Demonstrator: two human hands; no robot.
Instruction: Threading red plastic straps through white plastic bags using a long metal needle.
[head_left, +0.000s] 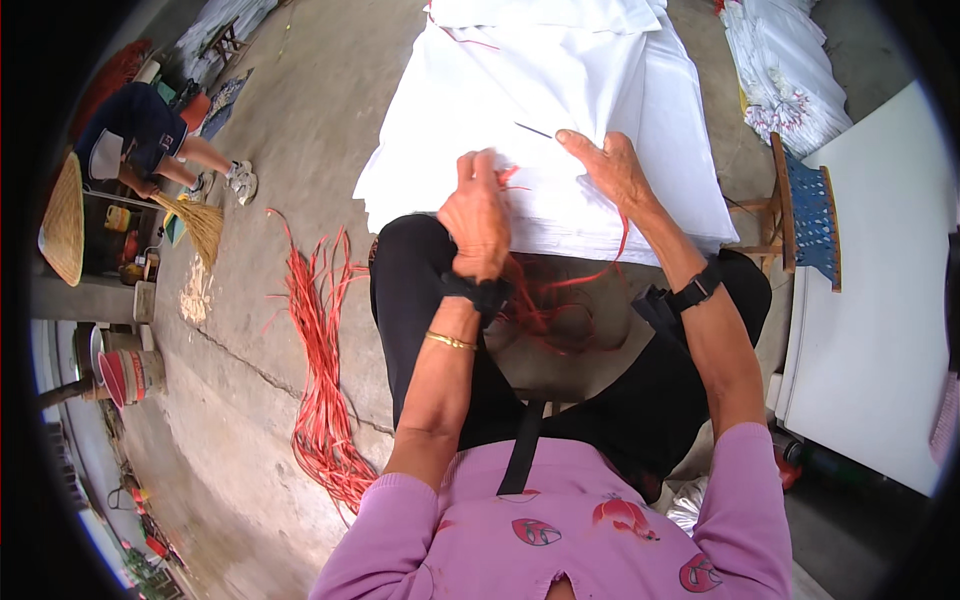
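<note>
My right hand (612, 172) is closed on a thin dark needle (533, 130), which points left from beside the thumb over a stack of white cloth (560, 90) at my knees. A red plastic strip (622, 240) runs from under this hand down over the stack's near edge. My left hand (477, 215), slightly blurred, is closed at the stack's left part. Short red strip ends (512, 178) show beside its fingers, which seem to grip them. Between my knees hangs a loose tangle of red strips (550, 305), smeared by motion.
A long bundle of red strips (318, 370) lies on the concrete floor at left. Farther left, a bending person (135, 130) holds a straw broom (195, 225) near a pale debris pile (196, 292). A wooden chair (790, 215) and white panel (870, 290) stand at right.
</note>
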